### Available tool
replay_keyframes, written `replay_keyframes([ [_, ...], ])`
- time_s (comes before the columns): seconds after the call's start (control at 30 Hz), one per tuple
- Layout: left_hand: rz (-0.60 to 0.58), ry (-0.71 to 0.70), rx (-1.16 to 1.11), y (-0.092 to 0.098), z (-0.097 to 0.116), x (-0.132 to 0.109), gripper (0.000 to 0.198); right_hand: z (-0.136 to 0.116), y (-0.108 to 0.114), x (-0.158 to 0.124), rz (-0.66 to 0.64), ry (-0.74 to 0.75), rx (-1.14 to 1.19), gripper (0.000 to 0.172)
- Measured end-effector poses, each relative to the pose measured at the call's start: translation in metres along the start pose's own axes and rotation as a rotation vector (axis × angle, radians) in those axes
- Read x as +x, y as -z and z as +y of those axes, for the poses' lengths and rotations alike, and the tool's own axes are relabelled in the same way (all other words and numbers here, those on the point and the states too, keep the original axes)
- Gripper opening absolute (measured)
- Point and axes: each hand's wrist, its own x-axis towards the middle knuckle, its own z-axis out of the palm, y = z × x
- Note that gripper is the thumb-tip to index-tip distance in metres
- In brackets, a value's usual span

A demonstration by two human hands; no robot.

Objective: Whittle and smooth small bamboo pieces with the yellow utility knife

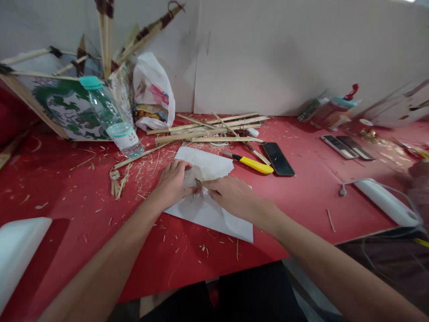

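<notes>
My left hand (172,181) and my right hand (231,193) meet over a white sheet of paper (211,210) lying on the red table (301,197). Both hands have their fingers pinched together round a small thin sliver (198,182), which looks like a bit of bamboo. The left fingers also press a crumpled part of the paper. What exactly the sliver is I cannot make out.
Bamboo sticks (214,127) lie behind the paper, with a yellow utility knife (253,163) and a black phone (278,158) to the right. A water bottle (112,118), a bamboo-framed kite (63,100) and a plastic bag (152,96) stand back left. Two more phones (346,146) and a white device (385,202) lie right. Shavings litter the table.
</notes>
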Motion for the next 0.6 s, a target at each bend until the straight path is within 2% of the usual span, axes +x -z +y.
replay_keyframes([
  [0.13,-0.021,-0.007,-0.015,-0.001,-0.003,0.001,0.056,0.000,-0.001,0.035,0.044,0.019,-0.005,0.033],
  [0.23,-0.003,-0.013,-0.011,-0.001,-0.003,0.002,0.053,-0.001,-0.007,0.036,0.058,0.001,-0.046,0.038],
  [0.47,-0.015,-0.007,-0.021,0.000,-0.001,0.000,0.053,-0.014,-0.013,0.035,0.004,-0.070,-0.235,0.058],
  [0.6,0.003,0.001,-0.028,-0.001,-0.001,0.000,0.055,-0.017,-0.011,0.041,-0.015,-0.074,-0.285,0.054],
])
